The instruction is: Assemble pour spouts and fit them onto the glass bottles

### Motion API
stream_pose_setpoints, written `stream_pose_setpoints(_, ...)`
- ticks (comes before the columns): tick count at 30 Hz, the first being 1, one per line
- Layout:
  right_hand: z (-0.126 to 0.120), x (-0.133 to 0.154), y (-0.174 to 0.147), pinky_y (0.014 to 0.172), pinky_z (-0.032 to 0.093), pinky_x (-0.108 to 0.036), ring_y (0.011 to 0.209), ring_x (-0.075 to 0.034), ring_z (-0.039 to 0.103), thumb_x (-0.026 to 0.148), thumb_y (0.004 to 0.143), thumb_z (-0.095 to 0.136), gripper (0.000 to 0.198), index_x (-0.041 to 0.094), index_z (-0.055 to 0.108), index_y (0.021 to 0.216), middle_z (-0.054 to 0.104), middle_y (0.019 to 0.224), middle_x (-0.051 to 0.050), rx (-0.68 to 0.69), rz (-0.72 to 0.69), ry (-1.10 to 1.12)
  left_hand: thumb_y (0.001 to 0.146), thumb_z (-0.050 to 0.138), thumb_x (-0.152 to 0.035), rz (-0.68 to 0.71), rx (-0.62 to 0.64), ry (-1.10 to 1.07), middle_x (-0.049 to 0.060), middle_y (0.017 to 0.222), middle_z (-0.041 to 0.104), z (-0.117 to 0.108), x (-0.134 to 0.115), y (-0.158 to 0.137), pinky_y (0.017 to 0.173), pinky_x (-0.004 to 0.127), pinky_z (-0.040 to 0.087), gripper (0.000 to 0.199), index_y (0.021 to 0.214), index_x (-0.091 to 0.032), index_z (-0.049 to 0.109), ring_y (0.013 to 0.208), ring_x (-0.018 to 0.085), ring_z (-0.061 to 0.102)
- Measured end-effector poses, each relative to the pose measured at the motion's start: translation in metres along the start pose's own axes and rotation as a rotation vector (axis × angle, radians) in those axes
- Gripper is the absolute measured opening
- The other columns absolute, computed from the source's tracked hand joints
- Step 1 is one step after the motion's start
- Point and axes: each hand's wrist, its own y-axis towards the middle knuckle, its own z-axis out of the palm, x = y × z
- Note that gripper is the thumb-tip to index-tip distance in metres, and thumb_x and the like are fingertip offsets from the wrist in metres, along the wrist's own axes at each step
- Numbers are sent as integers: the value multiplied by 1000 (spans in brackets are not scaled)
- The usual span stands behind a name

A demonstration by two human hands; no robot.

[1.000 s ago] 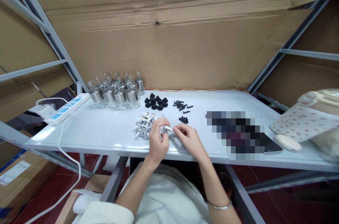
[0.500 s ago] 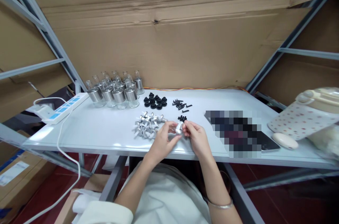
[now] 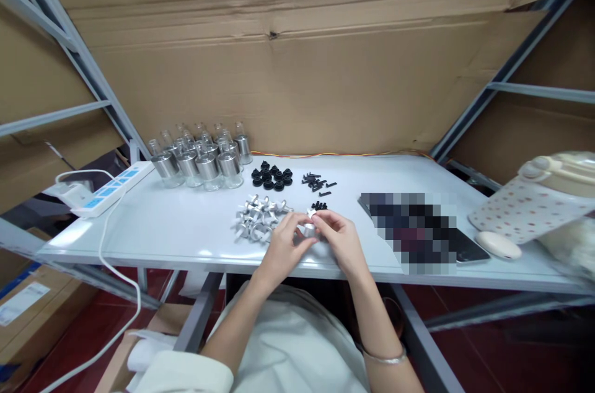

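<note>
Low over the front of the table, my left hand (image 3: 284,249) grips a small silver-and-white bottle spout (image 3: 308,230) between thumb and fingers. My right hand (image 3: 343,241) is closed at the spout's white upper end, its thumb and index finger pinched there; whether a small part is between them is hidden. Just left of my hands lies a pile of similar silver-and-white spouts (image 3: 256,219). Right behind my fingers sits a cluster of tiny black pieces (image 3: 319,205). Farther back are thin black lever-like strips (image 3: 315,182) and several round black stoppers (image 3: 272,178).
Glass bottles with metal sleeves (image 3: 207,167) stand at the back left, beside a white power strip (image 3: 114,188). To the right lie a dark flat device (image 3: 469,249), partly pixelated, a white oval case (image 3: 498,245) and a dotted jug (image 3: 515,210). Cardboard (image 3: 297,89) walls the back.
The spout has turned more upright in my left hand, its white end now facing up. My right fingers have shifted left, from its side to over its top.
</note>
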Motion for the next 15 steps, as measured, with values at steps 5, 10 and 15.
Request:
stream_pose_setpoints(5, 2, -2, 2, 62, 45, -27, 60, -14, 56, 44, 62, 74, 32, 17, 65, 76, 66, 66, -1, -17, -17, 6, 79, 61, -14, -21, -28, 27, 4, 102, 63, 0, -3, 1, 74, 27, 49, 26, 104, -20, 59, 79, 14, 58)
stream_pose_setpoints(10, -2, -8, 5, 67, 46, -31, 67, -18, 61, 41, 67, 70, 30, 17, 64, 84, 67, 71, -4, -107, -88, -88, 81, 56, -12, 3, -4, -1, 6, 109, 62, -1, 0, 2, 78, 29, 51, 28, 108, -21, 59, 92, 16, 59)
stream_pose_setpoints(15, -17, -10, 9, 76, 40, -36, 74, -21, 58, 26, 82, 49, 30, 18, 62, 108, 66, 77, -6, -408, -281, -693, 79, 58, -12, -37, -53, -30, 5, 103, 63, -1, 4, 1, 76, 26, 51, 25, 102, -20, 61, 88, 15, 59)
